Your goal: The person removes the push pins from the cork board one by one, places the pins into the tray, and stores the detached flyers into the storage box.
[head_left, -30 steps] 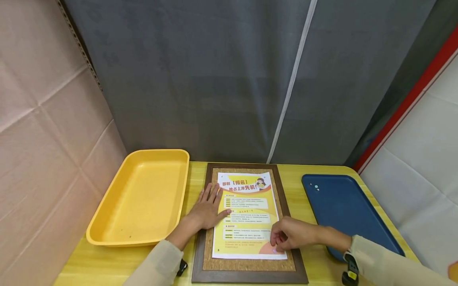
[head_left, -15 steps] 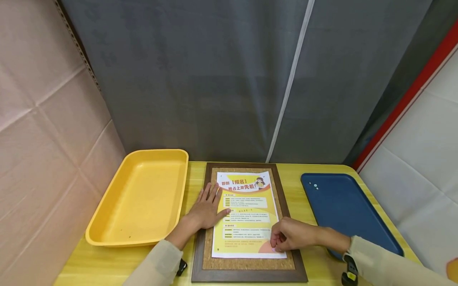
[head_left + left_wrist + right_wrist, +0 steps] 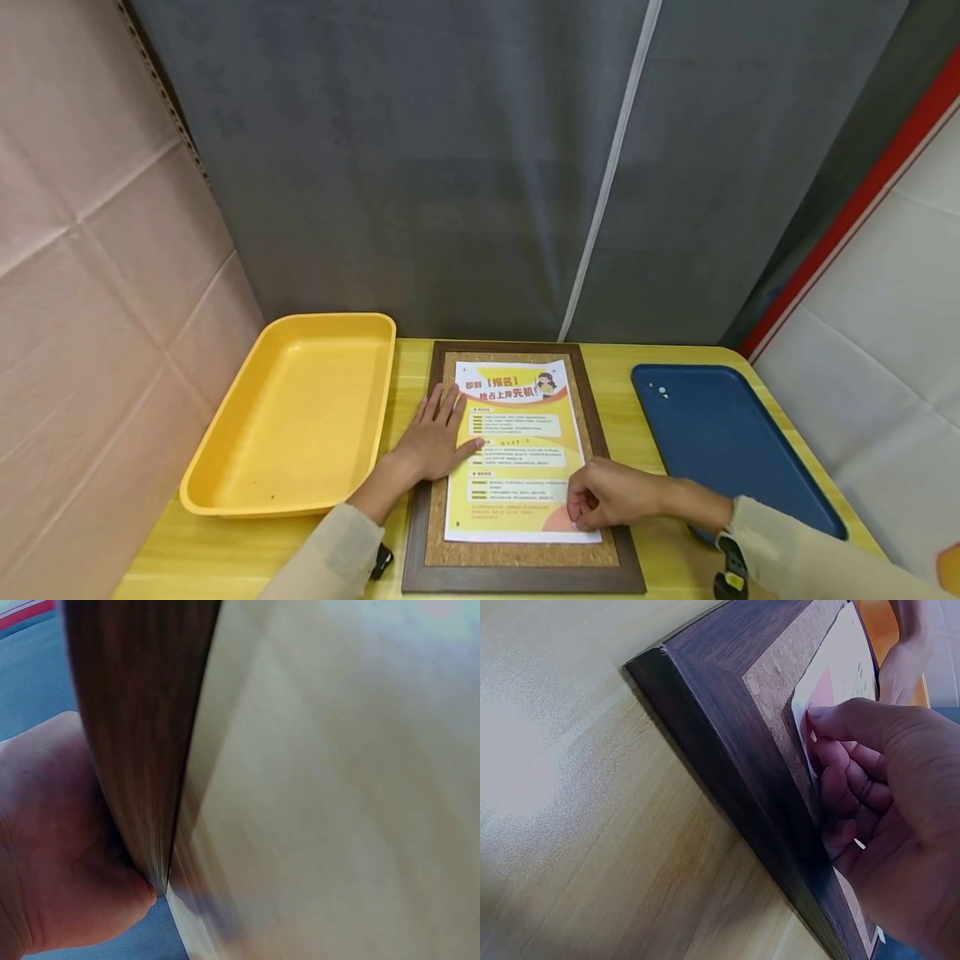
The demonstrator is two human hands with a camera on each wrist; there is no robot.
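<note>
A printed yellow and white sheet of paper point(image 3: 517, 458) lies on a corkboard point(image 3: 525, 556) with a dark wooden frame. My left hand point(image 3: 433, 444) rests with spread fingers across the left frame edge and the paper's left side; the left wrist view shows only the heel of that hand point(image 3: 67, 847) beside the frame. At the paper's lower right corner, my right hand point(image 3: 611, 493) pinches a small pushpin point(image 3: 812, 733) between thumb and forefinger, mostly hidden by the fingers. Tiny dots, apparently pins, mark the paper's other corners.
Left of the board stands a yellow tray point(image 3: 315, 408). On the right lies a blue tray point(image 3: 738, 450) with a few small whitish pieces point(image 3: 662, 392) near its far left corner. A grey curtain point(image 3: 420, 183) hangs behind the yellow wood-grain table point(image 3: 615, 375).
Both hands stay almost where they were, with the right fingers still at the paper's lower right corner. The view shifts very slightly.
</note>
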